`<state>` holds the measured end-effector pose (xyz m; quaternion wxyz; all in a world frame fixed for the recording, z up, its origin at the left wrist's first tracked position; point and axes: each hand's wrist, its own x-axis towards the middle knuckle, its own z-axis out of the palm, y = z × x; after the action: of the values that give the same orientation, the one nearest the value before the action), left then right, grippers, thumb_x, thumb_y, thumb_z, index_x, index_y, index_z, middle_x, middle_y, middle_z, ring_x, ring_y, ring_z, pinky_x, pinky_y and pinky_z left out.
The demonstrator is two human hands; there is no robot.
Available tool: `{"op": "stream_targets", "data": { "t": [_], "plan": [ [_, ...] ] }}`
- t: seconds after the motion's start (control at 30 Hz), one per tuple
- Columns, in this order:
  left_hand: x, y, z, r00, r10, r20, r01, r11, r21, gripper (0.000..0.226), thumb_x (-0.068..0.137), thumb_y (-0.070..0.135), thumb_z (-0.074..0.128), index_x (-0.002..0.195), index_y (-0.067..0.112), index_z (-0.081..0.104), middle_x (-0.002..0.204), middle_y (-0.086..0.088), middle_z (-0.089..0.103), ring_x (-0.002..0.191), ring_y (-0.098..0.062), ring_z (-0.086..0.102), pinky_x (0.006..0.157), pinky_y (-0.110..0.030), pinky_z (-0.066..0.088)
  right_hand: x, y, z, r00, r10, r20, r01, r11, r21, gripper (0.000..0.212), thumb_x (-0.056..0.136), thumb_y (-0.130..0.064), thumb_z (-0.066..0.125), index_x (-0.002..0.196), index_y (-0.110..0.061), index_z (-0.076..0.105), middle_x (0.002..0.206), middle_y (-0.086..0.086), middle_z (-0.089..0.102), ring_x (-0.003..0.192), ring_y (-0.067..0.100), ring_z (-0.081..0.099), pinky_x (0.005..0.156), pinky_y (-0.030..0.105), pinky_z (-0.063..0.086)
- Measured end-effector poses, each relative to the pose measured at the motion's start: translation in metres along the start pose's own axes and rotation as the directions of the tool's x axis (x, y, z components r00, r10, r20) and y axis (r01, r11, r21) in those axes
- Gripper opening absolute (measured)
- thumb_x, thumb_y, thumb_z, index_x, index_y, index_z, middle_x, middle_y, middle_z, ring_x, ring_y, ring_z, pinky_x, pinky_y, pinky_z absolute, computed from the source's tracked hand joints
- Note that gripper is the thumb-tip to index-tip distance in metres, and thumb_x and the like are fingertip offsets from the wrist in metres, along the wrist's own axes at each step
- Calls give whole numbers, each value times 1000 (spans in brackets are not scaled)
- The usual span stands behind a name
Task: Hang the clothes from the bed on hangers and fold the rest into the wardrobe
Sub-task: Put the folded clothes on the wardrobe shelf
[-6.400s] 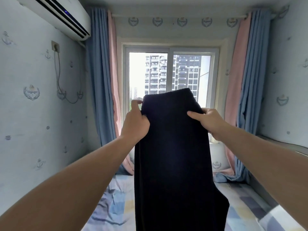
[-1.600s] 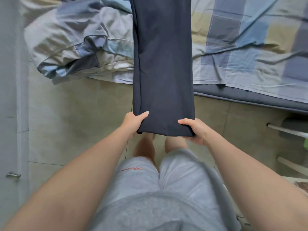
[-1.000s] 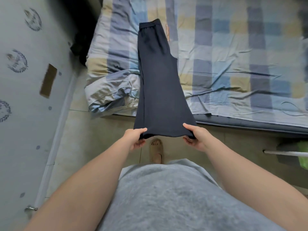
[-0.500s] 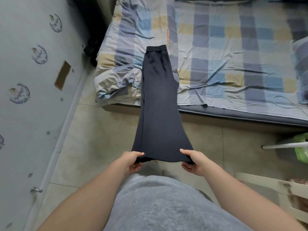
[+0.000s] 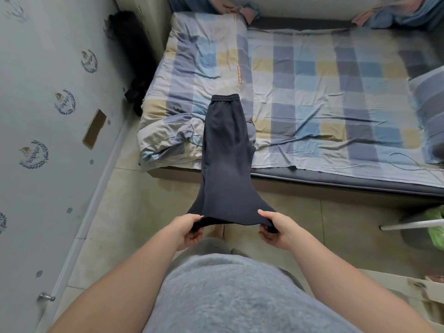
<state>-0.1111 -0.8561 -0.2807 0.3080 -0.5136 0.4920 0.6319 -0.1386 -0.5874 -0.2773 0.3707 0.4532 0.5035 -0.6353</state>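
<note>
Dark navy trousers [image 5: 227, 159], folded lengthwise, stretch from the bed [image 5: 312, 92] down over its near edge toward me. Their elastic waistband lies on the checked sheet; the leg hems hang in the air above the floor. My left hand [image 5: 187, 228] grips the left hem corner and my right hand [image 5: 276, 228] grips the right hem corner, pulling the cloth taut and wide between them.
A crumpled checked quilt [image 5: 173, 131] bunches at the bed's near left corner. A dark bag [image 5: 129, 51] stands between bed and wallpapered wall. At right are a white rack bar [image 5: 413, 225], a green bag [image 5: 436, 227] and a pale wooden frame [image 5: 408, 284]. Tiled floor lies below.
The trousers went from held up at the window to laid on the bed. Over the last second the waistband slid toward the bed's edge as my hands drew the hems back.
</note>
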Motion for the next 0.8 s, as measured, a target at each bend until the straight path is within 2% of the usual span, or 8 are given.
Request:
{"op": "stream_targets", "data": {
  "t": [0.2, 0.33, 0.43, 0.57, 0.8],
  "plan": [
    [27, 82, 35, 996, 76, 45, -69, 988, -137, 3, 94, 8, 58, 93, 9, 60, 69, -7, 59, 42, -11, 55, 42, -21, 48, 27, -82, 25, 999, -51, -18, 50, 999, -4, 11, 88, -21, 73, 92, -16, 65, 62, 3, 61, 43, 13, 56, 55, 27, 52],
    [59, 157, 58, 995, 77, 69, -64, 983, -172, 5, 98, 14, 56, 95, 11, 58, 73, -7, 61, 54, -11, 55, 40, -20, 48, 57, -155, 50, 999, -39, -10, 39, 999, 23, 10, 93, -23, 67, 87, -16, 63, 59, 0, 63, 36, 10, 53, 54, 28, 48],
    [78, 224, 68, 994, 58, 88, -44, 988, -150, 5, 99, 17, 56, 98, 13, 59, 75, -6, 64, 58, -11, 56, 45, -23, 49, 75, -213, 75, 1000, -2, -15, 3, 998, 63, 15, 94, -23, 65, 83, -14, 60, 58, -1, 60, 38, 10, 53, 52, 26, 47],
    [102, 316, 79, 994, 22, 106, -5, 986, -165, 6, 100, 17, 56, 98, 12, 60, 77, -6, 65, 61, -10, 58, 58, -26, 49, 97, -290, 117, 998, 20, -60, -14, 994, 108, 13, 94, -25, 65, 87, -15, 63, 70, 0, 63, 55, 11, 57, 57, 28, 51],
    [184, 443, 116, 988, -43, 147, 72, 977, -199, 10, 97, 13, 58, 88, 12, 60, 73, -2, 63, 64, -8, 57, 63, -25, 49, 174, -412, 165, 988, 27, -153, -4, 988, 153, 11, 92, -22, 64, 83, -15, 65, 67, 2, 67, 56, 12, 60, 64, 31, 54]
  ]
}}
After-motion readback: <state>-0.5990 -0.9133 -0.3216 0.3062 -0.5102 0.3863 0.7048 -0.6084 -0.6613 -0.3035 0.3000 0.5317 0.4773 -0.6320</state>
